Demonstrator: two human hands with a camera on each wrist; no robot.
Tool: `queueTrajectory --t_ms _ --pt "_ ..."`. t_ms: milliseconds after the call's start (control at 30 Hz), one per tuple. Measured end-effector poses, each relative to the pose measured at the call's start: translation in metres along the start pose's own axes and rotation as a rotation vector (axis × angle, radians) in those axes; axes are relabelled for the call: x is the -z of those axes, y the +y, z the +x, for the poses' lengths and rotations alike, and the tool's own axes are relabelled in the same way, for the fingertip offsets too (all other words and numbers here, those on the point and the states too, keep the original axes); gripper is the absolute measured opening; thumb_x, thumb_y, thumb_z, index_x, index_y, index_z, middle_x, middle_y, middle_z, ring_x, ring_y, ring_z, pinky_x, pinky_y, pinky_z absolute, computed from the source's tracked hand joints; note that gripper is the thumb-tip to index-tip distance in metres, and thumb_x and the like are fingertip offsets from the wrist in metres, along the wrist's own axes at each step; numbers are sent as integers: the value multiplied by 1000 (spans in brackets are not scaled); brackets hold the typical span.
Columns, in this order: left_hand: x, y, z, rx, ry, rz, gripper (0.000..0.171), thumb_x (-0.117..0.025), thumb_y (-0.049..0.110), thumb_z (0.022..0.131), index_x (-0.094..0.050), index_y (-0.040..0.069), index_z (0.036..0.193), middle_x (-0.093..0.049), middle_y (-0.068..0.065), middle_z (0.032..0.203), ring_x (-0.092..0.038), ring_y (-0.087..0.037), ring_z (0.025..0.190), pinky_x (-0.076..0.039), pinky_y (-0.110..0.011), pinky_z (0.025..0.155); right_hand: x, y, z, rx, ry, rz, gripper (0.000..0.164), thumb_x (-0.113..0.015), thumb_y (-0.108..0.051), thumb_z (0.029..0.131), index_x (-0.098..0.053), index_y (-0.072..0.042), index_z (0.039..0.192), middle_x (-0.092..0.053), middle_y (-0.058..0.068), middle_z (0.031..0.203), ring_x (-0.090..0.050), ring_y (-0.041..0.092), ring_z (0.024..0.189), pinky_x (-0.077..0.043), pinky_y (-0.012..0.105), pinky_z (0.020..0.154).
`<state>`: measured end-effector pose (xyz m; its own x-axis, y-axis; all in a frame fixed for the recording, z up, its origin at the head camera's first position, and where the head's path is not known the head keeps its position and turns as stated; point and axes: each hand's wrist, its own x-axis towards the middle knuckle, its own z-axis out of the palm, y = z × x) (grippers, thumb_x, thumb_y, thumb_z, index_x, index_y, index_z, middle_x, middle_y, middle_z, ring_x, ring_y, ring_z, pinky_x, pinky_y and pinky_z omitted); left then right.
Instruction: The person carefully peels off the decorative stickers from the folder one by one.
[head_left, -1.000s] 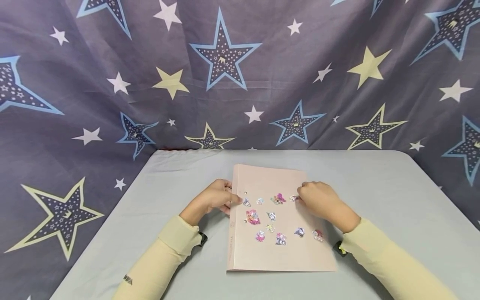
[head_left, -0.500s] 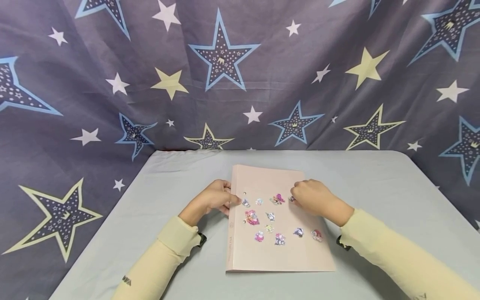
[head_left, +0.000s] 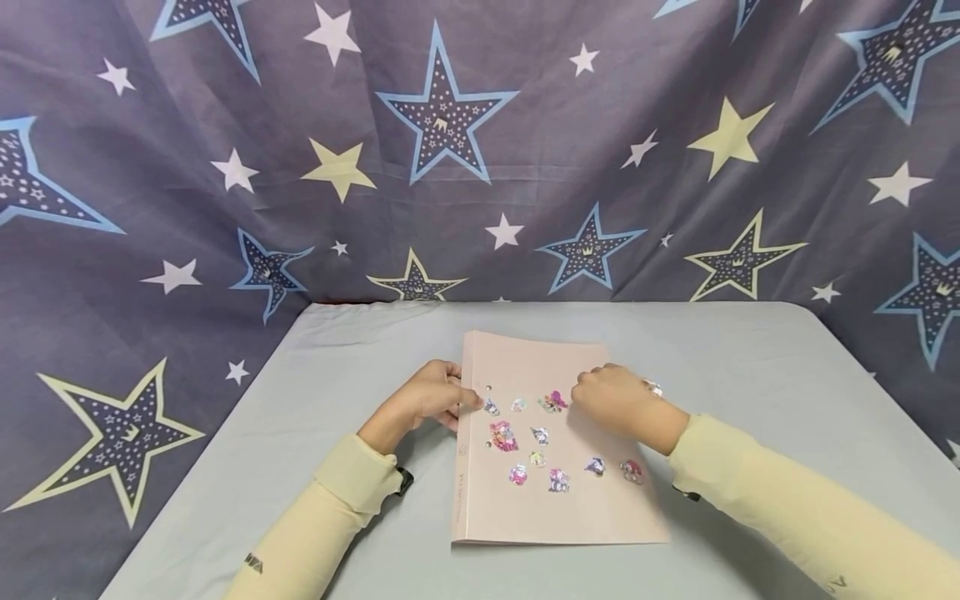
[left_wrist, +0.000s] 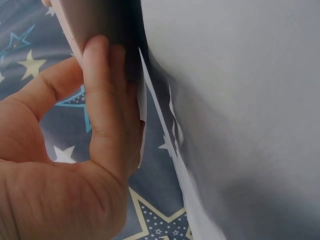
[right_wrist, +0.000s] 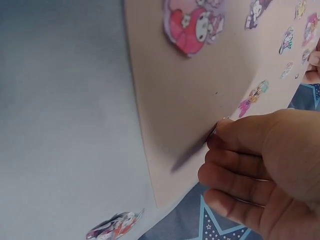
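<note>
A pale pink folder lies on the table, its cover dotted with several shiny cartoon stickers. At its spine my left hand grips the edge, thumb on the cover and the other fingers behind. The left wrist view has those fingers along the underside of the folder. Over the upper right of the cover, my right hand pinches a small sticker between thumb and index finger. Only its thin edge shows in the right wrist view; the hand hides it in the head view.
One loose sticker lies on the grey tablecloth past the folder's right edge, partly behind my right wrist in the head view. A dark star-patterned curtain hangs at the table's far edge.
My right hand has moved left over the cover with the pinched sticker, which is now out of sight in the head view. The loose sticker beyond the wrist has come into view. My left hand stays put.
</note>
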<state>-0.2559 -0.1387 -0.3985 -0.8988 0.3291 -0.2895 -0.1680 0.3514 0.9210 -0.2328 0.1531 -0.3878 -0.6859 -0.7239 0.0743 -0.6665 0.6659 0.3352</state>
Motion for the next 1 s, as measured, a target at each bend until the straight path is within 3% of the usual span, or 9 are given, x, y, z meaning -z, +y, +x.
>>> queueTrajectory --t_ms 333,633,1000 --pt "-1 -2 1 21 15 -17 37 -73 3 76 -53 -6 106 -69 -17 83 -68 -25 62 -60 -39 54 -1 -4 6 -2 -76 -10 5 -68 -8 83 -67 -12 81 -63 3 76 -59 19 67 -55 34 64" --pt "-2 -1 2 25 13 0 36 -73 3 77 -54 -5 106 -69 -16 83 -68 -26 63 -60 -39 54 -4 -6 8 -1 -83 -49 4 -68 -8 83 -67 -12 83 -63 4 76 -60 20 67 -55 34 63" --pt "-1 0 2 14 1 -1 35 -73 3 77 -54 -5 106 -70 -16 83 -68 -27 64 -60 -39 55 -2 -3 12 -63 -133 61 10 -67 1 78 -62 -8 79 -60 7 75 -58 23 64 -57 37 61"
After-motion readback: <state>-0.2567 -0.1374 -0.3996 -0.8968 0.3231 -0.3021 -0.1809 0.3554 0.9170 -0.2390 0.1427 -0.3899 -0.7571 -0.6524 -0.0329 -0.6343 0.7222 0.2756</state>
